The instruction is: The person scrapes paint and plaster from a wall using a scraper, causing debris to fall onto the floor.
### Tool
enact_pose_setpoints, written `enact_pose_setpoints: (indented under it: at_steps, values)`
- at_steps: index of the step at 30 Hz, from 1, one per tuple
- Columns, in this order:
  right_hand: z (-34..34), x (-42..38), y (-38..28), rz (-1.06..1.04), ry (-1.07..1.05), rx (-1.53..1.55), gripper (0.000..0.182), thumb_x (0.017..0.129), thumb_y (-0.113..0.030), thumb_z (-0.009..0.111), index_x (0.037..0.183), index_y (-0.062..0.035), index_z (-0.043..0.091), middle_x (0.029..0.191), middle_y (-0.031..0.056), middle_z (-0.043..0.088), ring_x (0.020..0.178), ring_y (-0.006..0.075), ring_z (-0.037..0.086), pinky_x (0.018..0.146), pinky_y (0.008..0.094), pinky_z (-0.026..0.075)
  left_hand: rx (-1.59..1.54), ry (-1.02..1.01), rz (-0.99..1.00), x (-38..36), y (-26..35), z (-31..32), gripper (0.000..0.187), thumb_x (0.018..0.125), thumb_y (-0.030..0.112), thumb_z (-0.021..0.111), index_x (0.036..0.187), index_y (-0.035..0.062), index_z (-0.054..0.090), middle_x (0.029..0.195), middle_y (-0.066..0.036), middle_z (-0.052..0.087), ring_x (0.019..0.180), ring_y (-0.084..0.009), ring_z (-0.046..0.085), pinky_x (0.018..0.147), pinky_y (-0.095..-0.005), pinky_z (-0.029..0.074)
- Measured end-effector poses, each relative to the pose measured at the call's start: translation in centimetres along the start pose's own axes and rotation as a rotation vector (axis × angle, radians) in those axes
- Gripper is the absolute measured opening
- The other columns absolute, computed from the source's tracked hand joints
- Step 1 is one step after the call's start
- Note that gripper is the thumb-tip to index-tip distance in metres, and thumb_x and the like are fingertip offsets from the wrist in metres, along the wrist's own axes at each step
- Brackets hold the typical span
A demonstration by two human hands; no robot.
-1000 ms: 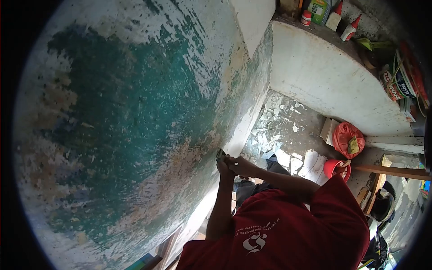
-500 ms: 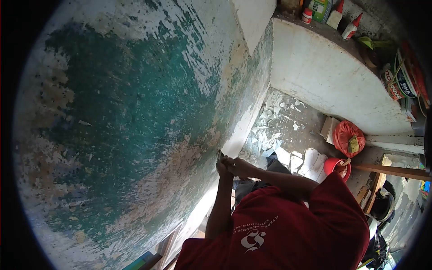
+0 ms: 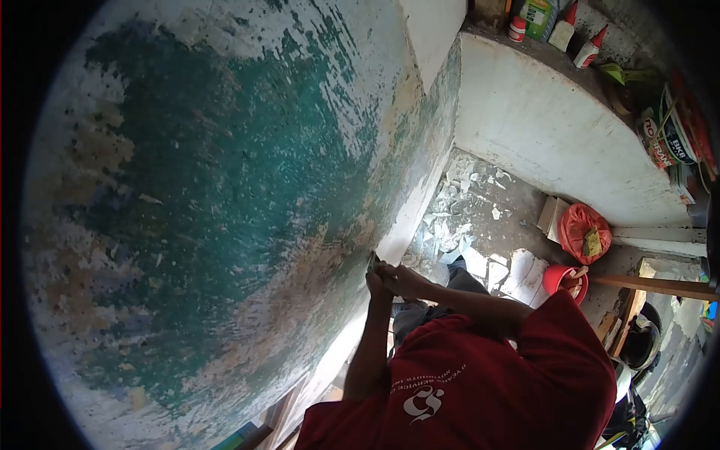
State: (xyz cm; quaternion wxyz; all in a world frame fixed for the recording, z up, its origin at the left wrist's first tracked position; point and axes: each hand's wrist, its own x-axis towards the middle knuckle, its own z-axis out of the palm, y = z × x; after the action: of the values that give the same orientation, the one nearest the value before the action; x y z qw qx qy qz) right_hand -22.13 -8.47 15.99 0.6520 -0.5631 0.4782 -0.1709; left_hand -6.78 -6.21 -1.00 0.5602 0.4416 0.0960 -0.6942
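Both hands meet at the lower edge of a big wall (image 3: 225,187) whose green paint is worn through to white and tan patches. The left hand (image 3: 377,283) is curled shut around a small dark scraper (image 3: 371,262), whose blade lies flat against the wall right where the green paint gives way to a bare white band. The right hand (image 3: 401,279) lies just beside the left one and touches it, its fingers folded over the back of the same tool; how firmly it grips the scraper is hard to make out. Both forearms run down from the wall to a red shirt (image 3: 480,382) with a white logo on it.

Away from the wall, the floor (image 3: 517,225) is strewn with pale paint chips (image 3: 450,217), thickest in the corner where the wall meets a low white partition (image 3: 540,127). Further from the wall than the chips stands a red bucket (image 3: 564,279), and just past it a red plastic bag (image 3: 581,229) leans by the foot of the partition. On the ledge on top of the partition stand several glue bottles (image 3: 586,46) and, further along from the wall, a paint tub (image 3: 671,139). A wooden plank (image 3: 652,285) runs outward from the bucket.
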Motion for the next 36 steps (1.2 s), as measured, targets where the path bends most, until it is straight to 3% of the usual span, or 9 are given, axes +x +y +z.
enact_pose_setpoints:
  at_steps: [5, 7, 11, 14, 15, 18, 28, 30, 36]
  values:
    - [-0.2, 0.9, -2.3, 0.294, -0.104, 0.031, 0.025, 0.077, -0.016, 0.042, 0.095, -0.0041, 0.056, 0.069, 0.0178, 0.059, 0.061, 0.0274, 0.061, 0.057, 0.0363, 0.049, 0.091, -0.093, -0.081, -0.8, 1.1, -0.5, 0.014, 0.075, 0.012, 0.043, 0.063, 0.0055, 0.046, 0.058, -0.005, 0.048, 0.055, -0.0177, 0.048, 0.054, -0.03, 0.042]
    - [-0.5, -0.5, -2.4, 0.083, -0.022, 0.027, 0.031, 0.08, -0.021, 0.04, 0.104, -0.006, 0.052, 0.061, 0.0139, 0.057, 0.047, 0.0215, 0.057, 0.04, 0.0323, 0.045, 0.095, 0.099, 0.001, -0.5, 0.8, 1.2, 0.019, 0.075, 0.014, 0.037, 0.057, 0.01, 0.039, 0.052, -0.005, 0.041, 0.049, -0.0204, 0.044, 0.045, -0.0337, 0.038]
    - [-0.4, 0.4, -3.4, 0.229, -0.056, 0.078, 0.022, 0.077, -0.013, 0.042, 0.092, -0.0041, 0.056, 0.071, 0.0175, 0.059, 0.068, 0.0291, 0.06, 0.06, 0.0365, 0.048, -0.071, -0.141, -0.02, 2.3, 0.3, -3.4, 0.011, 0.076, 0.009, 0.042, 0.066, 0.0056, 0.046, 0.061, -0.005, 0.048, 0.059, -0.0171, 0.049, 0.058, -0.0299, 0.042]
    - [-0.3, 0.5, -3.8, 0.219, 0.008, 0.074, 0.022, 0.077, -0.013, 0.041, 0.087, -0.004, 0.058, 0.067, 0.0162, 0.058, 0.064, 0.0291, 0.059, 0.058, 0.0369, 0.047, 0.093, -0.107, -0.155, -1.4, 1.6, 1.6, 0.037, 0.077, 0.04, 0.052, 0.062, 0.008, 0.043, 0.059, 0.001, 0.042, 0.056, -0.0117, 0.041, 0.056, -0.0273, 0.039]
    - [0.3, -0.5, -3.5, 0.091, 0.096, 0.079, 0.024, 0.078, -0.014, 0.039, 0.087, -0.0039, 0.058, 0.064, 0.0154, 0.058, 0.055, 0.0275, 0.058, 0.05, 0.0365, 0.048, 0.116, 0.101, 0.036, 0.4, 0.3, 0.3, 0.012, 0.076, 0.011, 0.041, 0.066, 0.0059, 0.045, 0.061, -0.005, 0.047, 0.058, -0.0172, 0.048, 0.059, -0.0296, 0.042]
    - [0.0, 0.1, -2.9, 0.086, 0.059, 0.083, 0.024, 0.079, -0.016, 0.04, 0.091, -0.0034, 0.057, 0.064, 0.0165, 0.057, 0.055, 0.0271, 0.058, 0.05, 0.0354, 0.047, 0.003, -0.146, -0.035, 3.0, 0.6, -2.2, 0.014, 0.077, 0.012, 0.039, 0.065, 0.0066, 0.044, 0.06, -0.004, 0.045, 0.056, -0.0167, 0.046, 0.058, -0.0294, 0.041]
    - [-1.4, 0.9, -4.4, 0.433, -0.102, 0.078, 0.022, 0.079, -0.014, 0.044, 0.095, -0.0048, 0.054, 0.082, 0.0187, 0.058, 0.078, 0.0316, 0.059, 0.07, 0.0384, 0.046, 0.113, -0.042, -0.072, 0.2, 0.5, 2.2, 0.025, 0.085, 0.016, 0.036, 0.061, 0.0136, 0.042, 0.054, 0.004, 0.038, 0.052, -0.01, 0.038, 0.051, -0.0252, 0.038]
    - [-1.1, 0.0, -3.5, 0.205, 0.018, 0.056, 0.024, 0.08, -0.016, 0.043, 0.098, -0.005, 0.054, 0.078, 0.0173, 0.058, 0.072, 0.03, 0.06, 0.063, 0.0377, 0.047, 0.149, 0.046, -0.046, -1.3, 0.0, 4.8, 0.028, 0.087, 0.017, 0.035, 0.06, 0.015, 0.041, 0.053, 0.005, 0.036, 0.051, -0.0087, 0.037, 0.05, -0.0243, 0.037]
    - [-1.1, 2.6, -1.6, 0.311, -0.079, 0.033, 0.026, 0.079, -0.019, 0.043, 0.1, -0.0062, 0.053, 0.073, 0.0168, 0.059, 0.065, 0.0286, 0.061, 0.061, 0.0384, 0.049, -0.045, -0.341, -0.119, 2.9, -0.6, 0.5, 0.019, 0.078, 0.016, 0.035, 0.064, 0.0071, 0.044, 0.056, -0.004, 0.044, 0.054, -0.0177, 0.045, 0.055, -0.0311, 0.041]
